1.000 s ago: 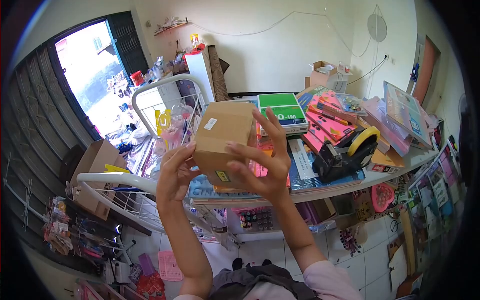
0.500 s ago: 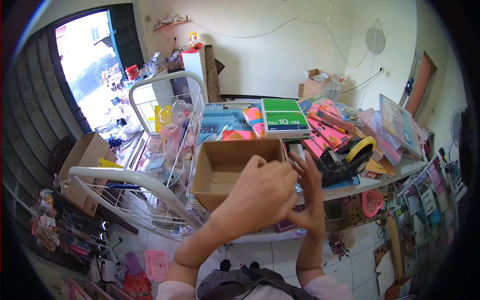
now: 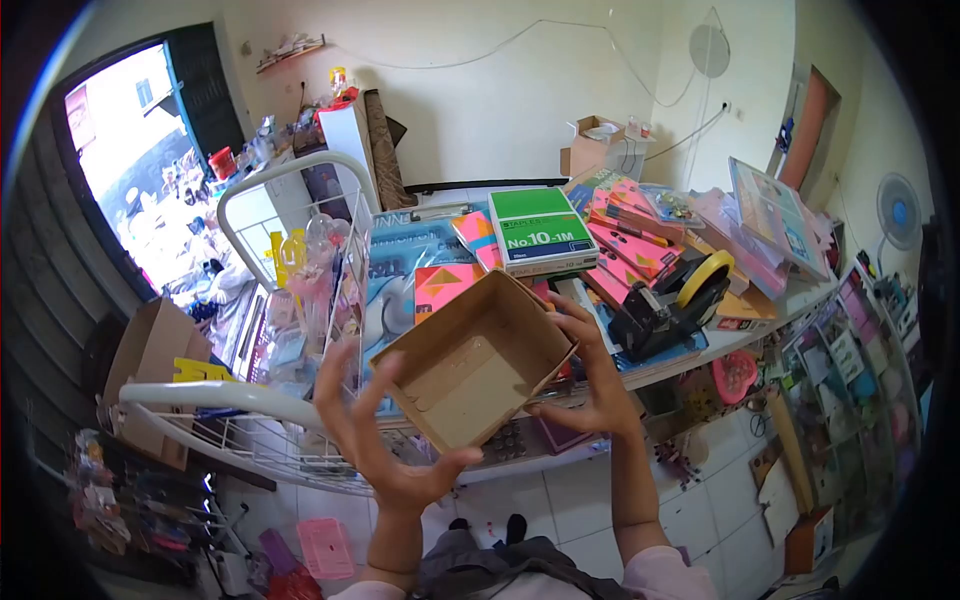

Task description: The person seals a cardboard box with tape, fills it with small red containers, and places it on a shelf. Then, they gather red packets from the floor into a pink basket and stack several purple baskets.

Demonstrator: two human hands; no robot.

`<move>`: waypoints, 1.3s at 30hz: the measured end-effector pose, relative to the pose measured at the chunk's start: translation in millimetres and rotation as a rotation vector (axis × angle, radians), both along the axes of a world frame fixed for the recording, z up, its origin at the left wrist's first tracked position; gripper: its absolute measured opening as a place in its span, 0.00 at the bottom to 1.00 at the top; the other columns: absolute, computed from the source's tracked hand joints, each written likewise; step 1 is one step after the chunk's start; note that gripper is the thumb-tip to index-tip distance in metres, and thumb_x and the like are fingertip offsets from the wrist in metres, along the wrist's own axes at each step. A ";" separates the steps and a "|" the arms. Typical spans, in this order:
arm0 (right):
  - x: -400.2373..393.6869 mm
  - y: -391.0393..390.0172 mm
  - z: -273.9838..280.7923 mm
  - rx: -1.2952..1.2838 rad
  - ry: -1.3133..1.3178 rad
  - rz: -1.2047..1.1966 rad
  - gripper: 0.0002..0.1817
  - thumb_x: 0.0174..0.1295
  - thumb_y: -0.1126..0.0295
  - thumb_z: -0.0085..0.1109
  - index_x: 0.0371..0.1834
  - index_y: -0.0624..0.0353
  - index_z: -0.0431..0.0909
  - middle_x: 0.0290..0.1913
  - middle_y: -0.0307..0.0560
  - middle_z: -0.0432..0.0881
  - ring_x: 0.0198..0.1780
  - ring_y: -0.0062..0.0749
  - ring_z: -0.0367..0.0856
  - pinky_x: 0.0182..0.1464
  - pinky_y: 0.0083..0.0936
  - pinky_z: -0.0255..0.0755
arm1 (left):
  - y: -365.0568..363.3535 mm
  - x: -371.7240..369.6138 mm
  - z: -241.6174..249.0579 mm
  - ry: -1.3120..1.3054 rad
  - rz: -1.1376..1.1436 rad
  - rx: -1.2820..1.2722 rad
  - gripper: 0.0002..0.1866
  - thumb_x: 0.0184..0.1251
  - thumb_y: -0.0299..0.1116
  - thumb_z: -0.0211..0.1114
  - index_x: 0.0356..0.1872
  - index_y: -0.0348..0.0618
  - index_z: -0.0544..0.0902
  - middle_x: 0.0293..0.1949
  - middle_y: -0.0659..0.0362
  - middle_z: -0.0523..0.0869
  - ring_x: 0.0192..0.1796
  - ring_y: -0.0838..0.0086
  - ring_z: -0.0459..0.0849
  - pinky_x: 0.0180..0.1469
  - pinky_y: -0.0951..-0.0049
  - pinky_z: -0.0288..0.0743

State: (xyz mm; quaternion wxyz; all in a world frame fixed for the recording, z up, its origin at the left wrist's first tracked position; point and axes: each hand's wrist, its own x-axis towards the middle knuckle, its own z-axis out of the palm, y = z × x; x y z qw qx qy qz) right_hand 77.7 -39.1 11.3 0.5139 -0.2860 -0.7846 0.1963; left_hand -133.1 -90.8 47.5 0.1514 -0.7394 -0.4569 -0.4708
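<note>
An open cardboard box (image 3: 470, 410), tilted with its hollow inside facing me, hangs in front of the table. My right hand (image 3: 600, 390) grips it at the right end, thumb below and fingers behind the rim. At the box's left side, my left hand (image 3: 390, 450) is open with fingers spread wide, the thumb close under the lower corner. Just behind the box lie a green and white staples box (image 3: 543, 230) and pink patterned packs (image 3: 445, 290). A black tape dispenser (image 3: 645, 325) with a yellow roll stands right of my right hand.
A white wire basket (image 3: 240, 400) filled with plastic-wrapped items stands left of the table. Pink packs and a leaning framed board (image 3: 780, 220) cover the table's right side. Below on the right are a pink heart-shaped container (image 3: 735, 375) and a display rack (image 3: 860, 390).
My left hand has come off the box's right side and swung left, fingers spreading. The box has turned and tipped toward me, held by my right hand. The view has shifted slightly.
</note>
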 end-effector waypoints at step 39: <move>-348.4 -639.2 -141.1 -0.453 0.839 -2.597 0.30 0.46 0.78 0.50 0.57 0.62 0.57 0.42 0.61 0.74 0.46 0.48 0.74 0.47 0.31 0.65 | -451.7 39.9 -128.0 0.868 -2.813 -0.568 0.45 0.33 0.44 0.72 0.59 0.57 0.60 0.62 0.39 0.38 0.65 0.43 0.37 0.63 0.53 0.42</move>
